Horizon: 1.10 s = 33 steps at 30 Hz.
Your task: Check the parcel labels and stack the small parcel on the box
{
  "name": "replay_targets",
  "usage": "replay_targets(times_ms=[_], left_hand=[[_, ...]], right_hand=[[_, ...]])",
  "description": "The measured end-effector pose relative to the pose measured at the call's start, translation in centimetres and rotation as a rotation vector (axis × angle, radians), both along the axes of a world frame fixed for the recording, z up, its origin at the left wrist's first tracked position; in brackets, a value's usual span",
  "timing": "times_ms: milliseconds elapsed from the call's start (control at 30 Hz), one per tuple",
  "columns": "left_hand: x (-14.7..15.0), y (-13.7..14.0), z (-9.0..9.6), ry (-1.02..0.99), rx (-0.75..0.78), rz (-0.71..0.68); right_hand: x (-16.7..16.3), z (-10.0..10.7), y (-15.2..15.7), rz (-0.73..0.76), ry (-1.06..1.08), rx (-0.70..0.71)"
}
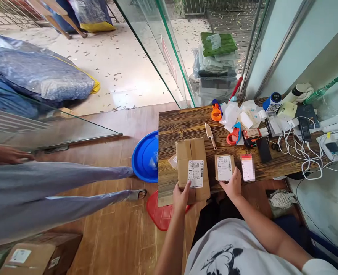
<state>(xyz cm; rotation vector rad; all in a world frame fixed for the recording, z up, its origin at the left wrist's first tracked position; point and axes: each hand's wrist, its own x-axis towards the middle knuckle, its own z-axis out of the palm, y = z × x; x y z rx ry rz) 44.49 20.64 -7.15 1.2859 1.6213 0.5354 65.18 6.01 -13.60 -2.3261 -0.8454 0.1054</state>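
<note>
Left hand [181, 196] fingers grip the big box [192, 168] at six o'clock; right hand [232, 186] fingers grip the small box [224, 167] on the table [186, 124].

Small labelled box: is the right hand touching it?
Touching. The head view shows the right hand with its fingers on the near edge of the small labelled box, no gap visible between them.

Two plain brown cardboard boxes [192, 168] [224, 167], each with a white barcode label, on a dark streaky wooden table [183, 124]. At 9 o'clock, a bright blue plastic basin [144, 156]; red plastic lid [159, 214], I think, around 7.
</note>
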Motion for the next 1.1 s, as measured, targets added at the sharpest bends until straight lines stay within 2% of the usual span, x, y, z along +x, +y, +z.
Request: replay_targets(times_ms=[100, 167, 267, 367, 533, 633, 700, 767, 900, 1000, 1100], left_hand=[[-0.8, 1.7, -0.2, -0.254, -0.204, 0.050], [-1.2, 2.3, 0.2, -0.353, -0.295, 0.047], [-1.4, 2.8, 1.0, -0.403, -0.429, 0.009], [-1.2, 3.0, 1.5, -0.415, -0.492, 0.012], [-0.1, 2.5, 2.0, -0.464, -0.421, 0.056], [0.3, 1.2, 2.8, -0.465, -0.358, 0.118], [0.3, 0.0, 3.8, -0.490, -0.360, 0.154], [0.1, -1.3, 4.9, -0.537, -0.381, 0.167], [-0.3, -3.4, 7.6, -0.632, -0.370, 0.187], [-0.2, -3.8, 9.3, -0.680, -0.325, 0.204], [-0.1, -3.6, 10.5, -0.702, -0.274, 0.185]], right_hand=[[0.0, 0.0, -0.2, 0.005, -0.002, -0.001], [-0.1, 0.0, -0.2, 0.004, -0.002, 0.003], [-0.2, 0.0, -0.2, 0.003, -0.002, 0.002], [-0.2, 0.2, -0.1, 0.007, -0.007, 0.012], [0.0, 0.9, 0.2, -0.001, -0.033, 0.031], [0.0, 2.6, 0.0, 0.017, -0.070, 0.068], [-0.1, 4.3, -0.2, 0.095, -0.112, 0.142], [-0.5, 6.1, -0.4, 0.248, -0.113, 0.221], [-2.1, 8.6, -0.2, 0.560, 0.100, 0.270], [-3.2, 9.3, 0.3, 0.623, 0.256, 0.287], [-3.6, 9.5, 0.8, 0.624, 0.301, 0.312]])
